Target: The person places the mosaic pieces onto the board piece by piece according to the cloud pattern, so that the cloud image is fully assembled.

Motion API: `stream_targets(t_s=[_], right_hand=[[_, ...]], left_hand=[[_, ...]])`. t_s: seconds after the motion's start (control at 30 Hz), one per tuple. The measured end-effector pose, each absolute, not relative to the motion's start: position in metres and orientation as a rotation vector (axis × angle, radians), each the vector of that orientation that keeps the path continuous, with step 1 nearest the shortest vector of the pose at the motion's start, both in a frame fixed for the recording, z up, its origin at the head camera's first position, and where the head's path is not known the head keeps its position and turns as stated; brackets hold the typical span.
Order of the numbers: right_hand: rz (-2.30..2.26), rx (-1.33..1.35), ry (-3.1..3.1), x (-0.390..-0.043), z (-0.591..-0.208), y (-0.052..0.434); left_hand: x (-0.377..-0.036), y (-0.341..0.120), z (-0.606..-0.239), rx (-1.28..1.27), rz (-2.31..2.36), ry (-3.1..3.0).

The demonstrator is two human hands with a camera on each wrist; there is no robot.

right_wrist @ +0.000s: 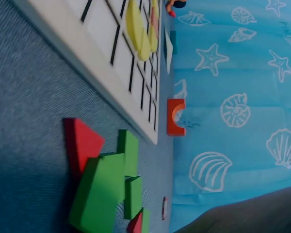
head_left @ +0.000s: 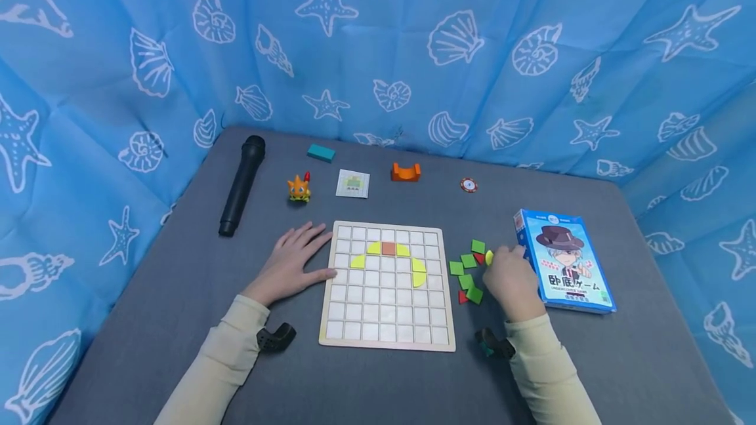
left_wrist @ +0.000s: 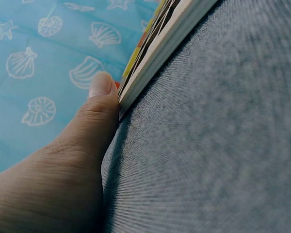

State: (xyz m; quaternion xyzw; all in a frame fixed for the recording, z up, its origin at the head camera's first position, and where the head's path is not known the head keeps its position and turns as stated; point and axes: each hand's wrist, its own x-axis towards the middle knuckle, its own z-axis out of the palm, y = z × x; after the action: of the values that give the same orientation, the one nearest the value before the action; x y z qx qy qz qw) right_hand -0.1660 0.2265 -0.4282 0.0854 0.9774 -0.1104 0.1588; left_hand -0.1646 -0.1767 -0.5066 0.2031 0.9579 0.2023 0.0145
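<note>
Yellow curved tile (head_left: pixel 489 257) pinched in my right hand (head_left: pixel 512 281), just beside the loose pile of green square tiles (head_left: pixel 466 269) and red triangles (head_left: pixel 479 258) on the grey bench (head_left: pixel 177 294), right of the board. Left hand (head_left: pixel 292 264) lies flat, fingers spread, thumb touching the left edge of the white gridded wooden board (head_left: pixel 386 340). Board holds an arc so far: four yellow pieces (head_left: pixel 419 272) and one brown square (head_left: pixel 388 248). By my read early stage; most cells bare, pile unplaced.
</note>
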Motion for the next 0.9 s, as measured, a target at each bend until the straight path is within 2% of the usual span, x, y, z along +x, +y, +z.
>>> stream_targets(t_s=[0.5,0.9], right_hand=[[-0.261,0.193,2.838,-0.17,-0.441,0.223],[-0.255,0.14,2.886,-0.16,-0.44,0.224]], left_hand=[[-0.165,-0.176,-0.506,0.627,0.645,2.969],[-0.164,-0.175,-0.504,0.614,0.636,2.971]])
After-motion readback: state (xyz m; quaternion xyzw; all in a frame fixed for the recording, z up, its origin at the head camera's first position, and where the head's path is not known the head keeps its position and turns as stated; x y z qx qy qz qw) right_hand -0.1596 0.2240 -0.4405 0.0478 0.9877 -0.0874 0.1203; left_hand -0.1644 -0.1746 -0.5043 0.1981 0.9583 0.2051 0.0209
